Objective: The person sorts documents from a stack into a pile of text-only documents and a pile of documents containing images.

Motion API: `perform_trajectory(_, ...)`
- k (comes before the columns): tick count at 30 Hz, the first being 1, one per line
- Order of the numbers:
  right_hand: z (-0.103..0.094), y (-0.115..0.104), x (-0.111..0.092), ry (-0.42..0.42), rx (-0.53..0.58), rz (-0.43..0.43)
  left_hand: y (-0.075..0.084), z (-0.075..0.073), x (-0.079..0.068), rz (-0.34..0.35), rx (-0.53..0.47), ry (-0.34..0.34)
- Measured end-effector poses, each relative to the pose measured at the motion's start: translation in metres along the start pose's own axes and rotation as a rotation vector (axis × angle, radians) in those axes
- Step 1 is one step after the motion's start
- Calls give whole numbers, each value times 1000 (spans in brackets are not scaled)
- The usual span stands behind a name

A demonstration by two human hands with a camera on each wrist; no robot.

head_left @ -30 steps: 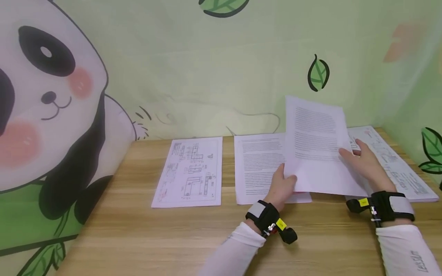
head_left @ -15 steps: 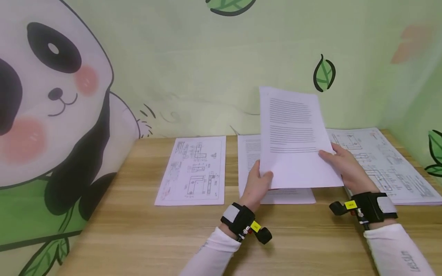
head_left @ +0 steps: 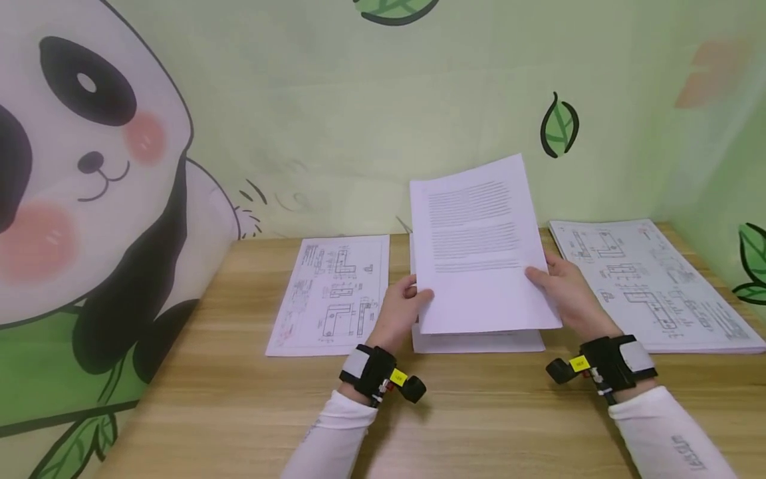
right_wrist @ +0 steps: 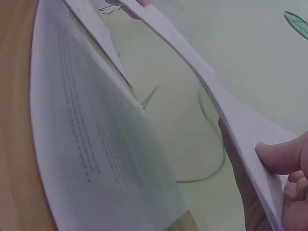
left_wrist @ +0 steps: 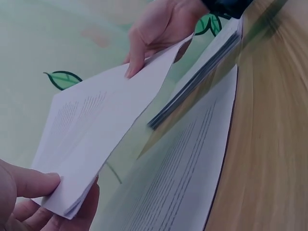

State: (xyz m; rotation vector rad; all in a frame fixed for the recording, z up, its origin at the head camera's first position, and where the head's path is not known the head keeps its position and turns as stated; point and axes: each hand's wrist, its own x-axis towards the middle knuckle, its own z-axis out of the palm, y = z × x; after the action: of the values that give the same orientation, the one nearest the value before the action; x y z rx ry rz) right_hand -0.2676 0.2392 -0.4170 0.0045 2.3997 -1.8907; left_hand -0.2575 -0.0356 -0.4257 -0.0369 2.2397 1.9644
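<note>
A few printed sheets of paper are held up together, tilted, above the middle of the table. My left hand pinches their left edge, thumb in front and fingers behind. At the right edge my right hand grips them the same way. In the left wrist view the near corner of the sheets shows more than one layer. Beneath them, apart from them, a text page lies on the table, mostly hidden in the head view; its printed lines show in the right wrist view.
A sheet with technical drawings lies on the left of the wooden table. To the right stands a thicker stack of drawing sheets. A green cloth backdrop with a panda rises behind the table.
Both hands have carried the held sheets leftward from near the right stack to above the middle page. The sheets' tilt has changed, and more of the right stack is uncovered.
</note>
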Motion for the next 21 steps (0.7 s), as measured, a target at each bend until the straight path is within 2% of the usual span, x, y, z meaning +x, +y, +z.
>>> perform_trajectory(5, 7, 4, 3, 24, -64, 42, -2, -9, 2, -15, 32, 45)
perform_trajectory(9, 12, 8, 7, 48, -144, 101, -8, -12, 7, -32, 105, 74)
perform_trajectory(16, 16, 19, 11, 46, -215, 165, -17, -14, 9, -35, 274, 56)
perform_trajectory(21, 15, 23, 11, 31, -223, 184, -20, -13, 11, -41, 281, 45)
